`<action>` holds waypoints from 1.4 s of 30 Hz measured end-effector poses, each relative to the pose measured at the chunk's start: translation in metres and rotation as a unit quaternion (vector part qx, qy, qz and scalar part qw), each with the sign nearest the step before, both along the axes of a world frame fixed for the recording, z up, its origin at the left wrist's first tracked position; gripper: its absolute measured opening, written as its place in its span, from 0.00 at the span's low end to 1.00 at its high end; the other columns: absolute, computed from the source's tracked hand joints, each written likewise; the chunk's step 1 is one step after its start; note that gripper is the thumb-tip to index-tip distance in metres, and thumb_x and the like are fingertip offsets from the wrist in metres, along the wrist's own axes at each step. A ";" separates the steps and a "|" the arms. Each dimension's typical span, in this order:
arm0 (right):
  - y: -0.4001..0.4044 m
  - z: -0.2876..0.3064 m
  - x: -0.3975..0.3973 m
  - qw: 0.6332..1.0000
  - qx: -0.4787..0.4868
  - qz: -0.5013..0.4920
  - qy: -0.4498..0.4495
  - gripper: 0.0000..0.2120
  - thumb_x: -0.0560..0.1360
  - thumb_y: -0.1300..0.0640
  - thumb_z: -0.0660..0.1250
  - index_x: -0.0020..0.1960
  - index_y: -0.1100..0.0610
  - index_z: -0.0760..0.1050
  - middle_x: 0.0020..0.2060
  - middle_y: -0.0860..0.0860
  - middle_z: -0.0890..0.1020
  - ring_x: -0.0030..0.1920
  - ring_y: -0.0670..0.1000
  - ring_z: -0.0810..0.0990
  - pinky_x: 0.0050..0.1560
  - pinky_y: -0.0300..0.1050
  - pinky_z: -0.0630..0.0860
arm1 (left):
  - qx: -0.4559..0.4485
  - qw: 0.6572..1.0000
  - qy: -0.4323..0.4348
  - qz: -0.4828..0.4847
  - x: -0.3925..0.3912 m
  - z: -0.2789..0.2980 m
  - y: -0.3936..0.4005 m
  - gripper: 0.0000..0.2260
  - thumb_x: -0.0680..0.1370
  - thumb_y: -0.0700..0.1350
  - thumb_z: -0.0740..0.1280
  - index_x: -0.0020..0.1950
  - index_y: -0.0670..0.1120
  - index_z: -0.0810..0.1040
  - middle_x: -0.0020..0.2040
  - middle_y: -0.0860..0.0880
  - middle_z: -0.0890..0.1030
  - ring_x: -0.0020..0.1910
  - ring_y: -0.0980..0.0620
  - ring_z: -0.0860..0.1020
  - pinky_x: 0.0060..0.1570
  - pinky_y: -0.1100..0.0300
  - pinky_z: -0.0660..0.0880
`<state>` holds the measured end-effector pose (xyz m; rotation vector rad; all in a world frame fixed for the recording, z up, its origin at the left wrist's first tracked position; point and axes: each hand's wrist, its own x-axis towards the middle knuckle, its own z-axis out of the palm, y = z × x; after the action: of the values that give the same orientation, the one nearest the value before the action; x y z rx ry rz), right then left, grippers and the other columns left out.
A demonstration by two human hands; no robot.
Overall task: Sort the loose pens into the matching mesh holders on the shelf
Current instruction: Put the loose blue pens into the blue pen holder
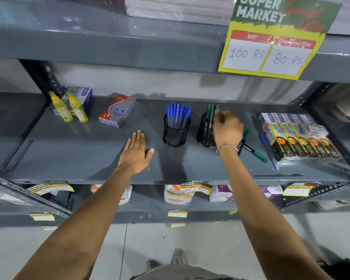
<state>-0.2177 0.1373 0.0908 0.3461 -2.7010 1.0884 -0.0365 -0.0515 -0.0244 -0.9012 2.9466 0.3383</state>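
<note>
1. The left hand (pixel 136 151) lies flat, palm down and fingers spread, on the grey shelf (pixel 89 154), holding nothing, to the left of the two holders.
2. The right hand (pixel 226 128) is raised at the rim of the right holder (pixel 204 136), fingers curled loosely near the tops of the green pens (pixel 211 114); motion blur hides whether it grips one, so I cannot tell. A thin bracelet (pixel 227 148) circles its wrist.
3. The left holder (pixel 176 133), black mesh, stands upright and full of blue pens (pixel 178 115), caps up.
4. The right holder, also black mesh, holds a few green pens, upright.
5. Loose pens remain on the shelf just right of the right wrist: a green pen (pixel 256 153) lying flat, a blue pen (pixel 263 140) beside the packs, and more partly hidden behind the hand.
6. Further right lie shrink-wrapped packs (pixel 299 136) in bright colours, printed "DOMS".
7. To the left sit a red-and-grey box (pixel 117 111) whose script I cannot read surely, two yellow bottles (pixel 70 107), and behind them a blue box (pixel 83 96) marked "DOMS".
8. Hung from the shelf above, a green and yellow sign (pixel 279 37) reads "SUPER MARKET", "MRP 100 RS" and "80 RS".
9. Smaller "SUPER MARKET" tags (pixel 194 186) hang along the shelf's front edge; below one, a jar (pixel 177 196) reads "Fitfrex", roughly.
</note>
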 end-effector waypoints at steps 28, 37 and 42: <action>0.035 -0.032 -0.027 0.980 0.002 -0.117 -0.159 0.12 0.75 0.55 0.65 0.49 0.62 0.81 0.47 0.62 0.83 0.49 0.61 0.82 0.40 0.45 0.72 | -0.024 1.000 0.013 -0.001 0.001 -0.004 0.002 0.31 0.81 0.58 0.45 0.77 0.40 0.44 0.79 0.43 0.45 0.78 0.47 0.43 0.76 0.53 0.41; 0.006 0.018 0.000 0.945 -0.325 0.028 -0.020 0.10 0.79 0.54 0.63 0.52 0.60 0.77 0.34 0.43 0.80 0.33 0.34 0.78 0.36 0.22 0.71 | -0.023 1.000 0.010 0.002 0.000 -0.003 0.003 0.31 0.81 0.57 0.45 0.77 0.39 0.43 0.79 0.43 0.45 0.78 0.48 0.43 0.76 0.53 0.41; -0.040 0.018 0.026 0.977 -0.131 0.160 -0.055 0.10 0.79 0.54 0.61 0.52 0.60 0.77 0.41 0.52 0.85 0.38 0.48 0.81 0.33 0.22 0.69 | -0.018 1.000 0.016 0.003 0.002 -0.002 0.003 0.32 0.81 0.58 0.45 0.77 0.40 0.43 0.79 0.44 0.45 0.78 0.48 0.43 0.76 0.54 0.41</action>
<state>-0.1916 0.0972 0.1086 0.7088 -2.6054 1.5759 -0.0346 -0.0481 -0.0262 -0.9175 2.9892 0.3051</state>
